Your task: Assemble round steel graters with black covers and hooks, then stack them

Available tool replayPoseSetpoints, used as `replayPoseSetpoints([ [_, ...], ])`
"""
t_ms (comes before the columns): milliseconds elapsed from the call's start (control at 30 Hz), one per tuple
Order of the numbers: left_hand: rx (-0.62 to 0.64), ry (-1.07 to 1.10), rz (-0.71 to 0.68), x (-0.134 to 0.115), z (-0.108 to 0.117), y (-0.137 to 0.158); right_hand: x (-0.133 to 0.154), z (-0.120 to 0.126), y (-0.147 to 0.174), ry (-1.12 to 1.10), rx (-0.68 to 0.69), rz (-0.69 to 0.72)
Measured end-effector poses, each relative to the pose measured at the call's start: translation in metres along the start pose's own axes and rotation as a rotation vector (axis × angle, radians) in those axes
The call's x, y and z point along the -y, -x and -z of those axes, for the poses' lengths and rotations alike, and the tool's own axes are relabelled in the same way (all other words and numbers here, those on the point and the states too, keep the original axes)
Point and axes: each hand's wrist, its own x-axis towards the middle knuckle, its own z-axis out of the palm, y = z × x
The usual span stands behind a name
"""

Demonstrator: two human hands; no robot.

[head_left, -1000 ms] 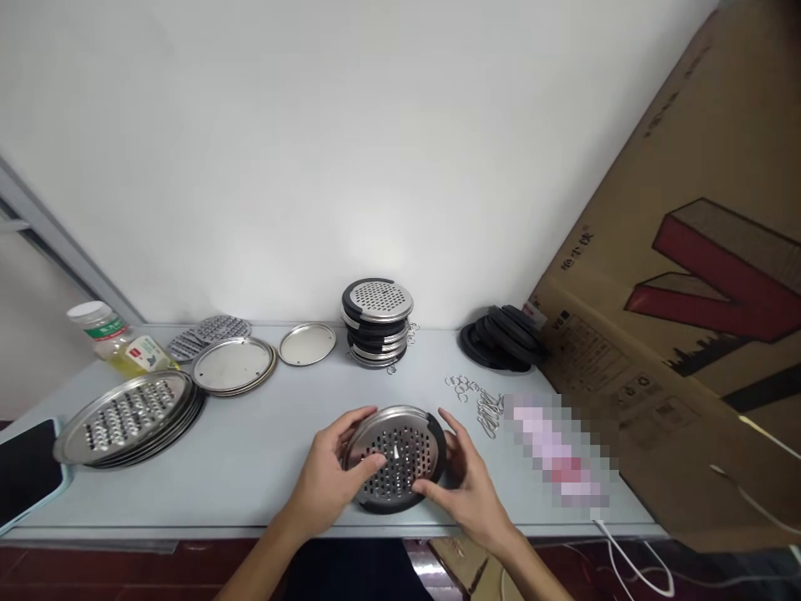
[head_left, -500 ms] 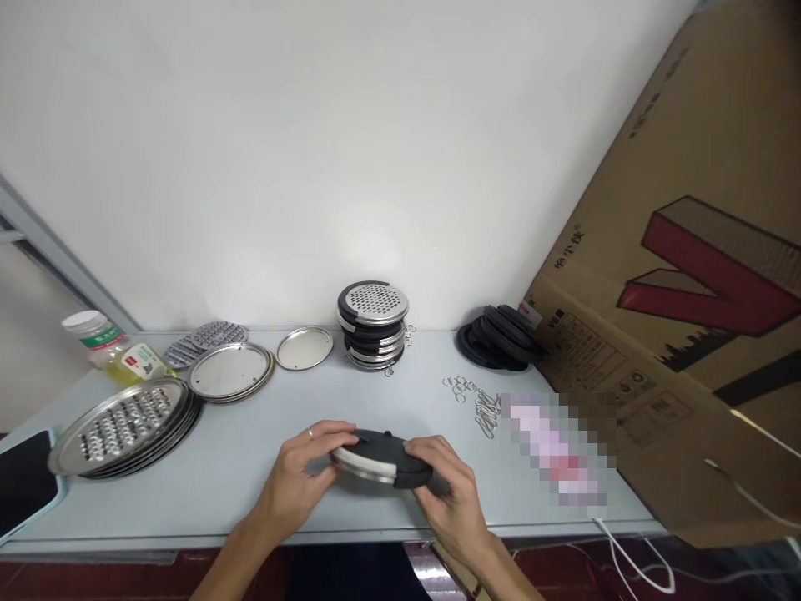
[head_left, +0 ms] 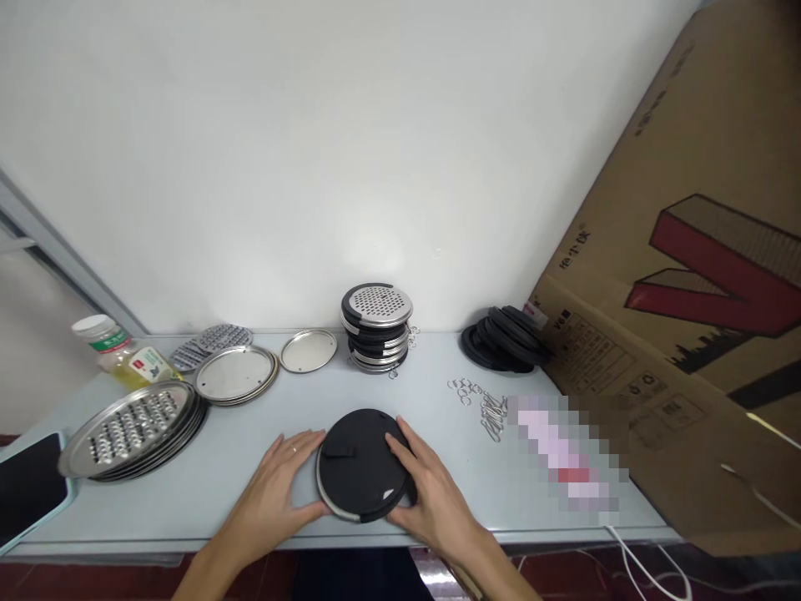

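Between my hands is a round grater, its black backing turned up toward me and a silver metal rim along its left and lower edge. A small dark tab crosses the backing on the left, and a light patch shows low on the right. Fingertips and thumb of my left hand are closed on its left edge. My right hand grips the right edge, with fingers lying over the black face. The grater's underside is hidden. Behind it, against the wall, stands a stack of round graters with black and metal edges.
On the left are large grater discs, plain metal discs, one single disc, a white-lidded jar and a phone. Rightward lie black round parts, small rings, metal clips and a large cardboard box.
The grater has turned from a steep, edge-on tilt to showing its black face, and sits slightly lower left. Both hands have shifted around its edge. The view has moved slightly.
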Motion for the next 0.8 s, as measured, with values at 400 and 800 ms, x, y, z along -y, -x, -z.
replayPoseSetpoints([
  [400, 0.073, 0.051, 0.084, 0.004, -0.008, 0.002, -0.001, 0.0, -0.004, 0.01, 0.165, -0.045],
  [800, -0.02, -0.083, 0.069, 0.008, -0.023, 0.004, 0.006, -0.003, 0.002, 0.01, 0.075, -0.139],
])
